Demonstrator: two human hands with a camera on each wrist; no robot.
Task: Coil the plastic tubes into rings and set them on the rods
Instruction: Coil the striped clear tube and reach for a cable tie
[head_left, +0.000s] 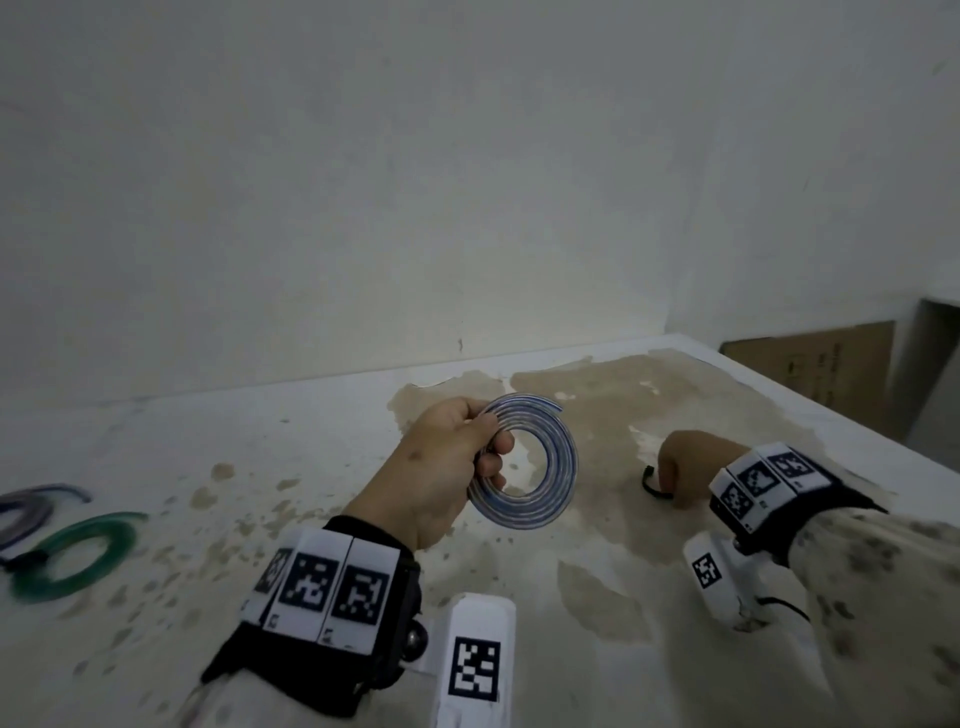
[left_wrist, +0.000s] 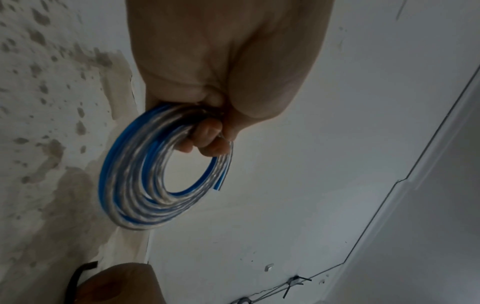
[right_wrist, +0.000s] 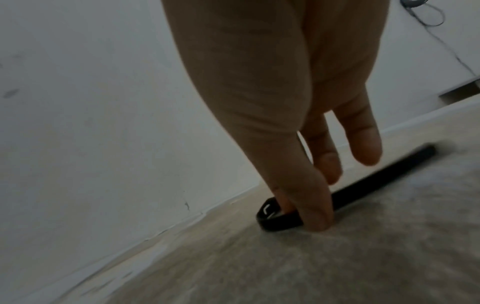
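My left hand (head_left: 483, 447) holds a flat coil of clear, blue-striped tube (head_left: 550, 499) upright above the stained white table (head_left: 311, 447). In the left wrist view its fingers (left_wrist: 207, 139) curl through the ring and grip the coil (left_wrist: 124, 185) at the top; one cut end sticks out on the right. To the right, my right hand (head_left: 667, 475) is down on the table. Its thumb and a finger (right_wrist: 311, 209) pinch the looped end of a black strap (right_wrist: 376, 176), which lies flat on the surface. No rod is in sight.
A green tube coil (head_left: 122, 543) and a purple one (head_left: 26, 512) lie on the table at the far left. A white wall runs right behind the table. A cardboard sheet (head_left: 821, 364) leans beyond the table's right edge.
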